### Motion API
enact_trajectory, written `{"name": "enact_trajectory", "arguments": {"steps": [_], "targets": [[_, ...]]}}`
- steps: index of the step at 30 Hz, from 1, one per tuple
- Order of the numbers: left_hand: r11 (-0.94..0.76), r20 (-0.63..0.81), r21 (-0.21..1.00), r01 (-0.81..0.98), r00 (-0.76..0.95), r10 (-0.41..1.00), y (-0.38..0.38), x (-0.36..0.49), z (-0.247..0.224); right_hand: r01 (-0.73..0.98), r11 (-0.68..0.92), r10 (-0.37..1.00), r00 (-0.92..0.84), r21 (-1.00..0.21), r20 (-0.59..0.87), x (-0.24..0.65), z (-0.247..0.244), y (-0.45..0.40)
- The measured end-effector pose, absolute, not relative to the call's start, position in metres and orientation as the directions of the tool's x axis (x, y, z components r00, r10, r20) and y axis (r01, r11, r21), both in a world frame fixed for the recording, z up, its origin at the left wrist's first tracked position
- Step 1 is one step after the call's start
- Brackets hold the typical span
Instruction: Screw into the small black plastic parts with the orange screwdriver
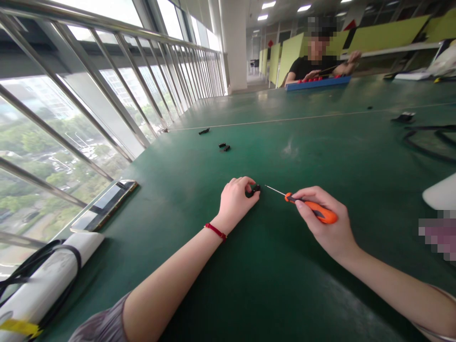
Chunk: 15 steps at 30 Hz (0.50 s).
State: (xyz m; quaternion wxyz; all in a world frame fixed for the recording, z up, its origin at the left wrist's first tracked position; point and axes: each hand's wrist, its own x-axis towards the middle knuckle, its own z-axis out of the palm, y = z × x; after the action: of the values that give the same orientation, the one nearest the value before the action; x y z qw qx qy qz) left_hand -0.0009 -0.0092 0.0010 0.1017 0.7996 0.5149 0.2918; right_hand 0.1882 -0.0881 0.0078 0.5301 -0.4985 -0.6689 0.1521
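Observation:
Near the middle of the green table, my left hand pinches a small black part between thumb and fingers, close to the tabletop. A red bracelet circles that wrist. To its right, my right hand is wrapped round the orange and dark handle of a screwdriver. The thin metal shaft points left, its tip a short way from the black part and not touching it. Farther up the table lie two small black pieces close together and another black piece.
A phone and a white device with black cable lie at the left edge beside a metal railing. Across the table a person handles a blue tray. Black cables and a white object are at the right.

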Motion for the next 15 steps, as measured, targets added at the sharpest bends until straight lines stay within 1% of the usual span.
{"name": "enact_trajectory", "arguments": {"steps": [3,5,7,11,13,15], "targets": [[-0.522,0.334,0.552,0.650,0.402,0.853,-0.0111,-0.0001,0.0018,0.458,0.424,0.855,0.083,-0.781,0.512,0.1879,0.0069,-0.0867],[-0.586,0.340,0.572,0.574,0.485,0.806,-0.0130,0.0006,0.0033,0.437,0.399,0.870,0.098,-0.806,0.483,0.1876,0.0065,-0.0859],[-0.626,0.379,0.533,0.569,0.501,0.778,-0.0142,0.0009,0.0047,0.430,0.375,0.878,0.119,-0.821,0.463,0.1873,0.0064,-0.0854],[-0.590,0.465,0.441,0.676,0.390,0.795,-0.0120,-0.0002,0.0043,0.422,0.365,0.880,0.133,-0.830,0.455,0.1868,0.0071,-0.0853],[-0.569,0.448,0.438,0.696,0.380,0.809,-0.0098,-0.0011,0.0025,0.421,0.376,0.880,0.118,-0.826,0.460,0.1868,0.0077,-0.0857],[-0.573,0.407,0.439,0.693,0.415,0.814,-0.0083,-0.0015,0.0010,0.423,0.386,0.878,0.105,-0.820,0.467,0.1869,0.0082,-0.0862]]}}
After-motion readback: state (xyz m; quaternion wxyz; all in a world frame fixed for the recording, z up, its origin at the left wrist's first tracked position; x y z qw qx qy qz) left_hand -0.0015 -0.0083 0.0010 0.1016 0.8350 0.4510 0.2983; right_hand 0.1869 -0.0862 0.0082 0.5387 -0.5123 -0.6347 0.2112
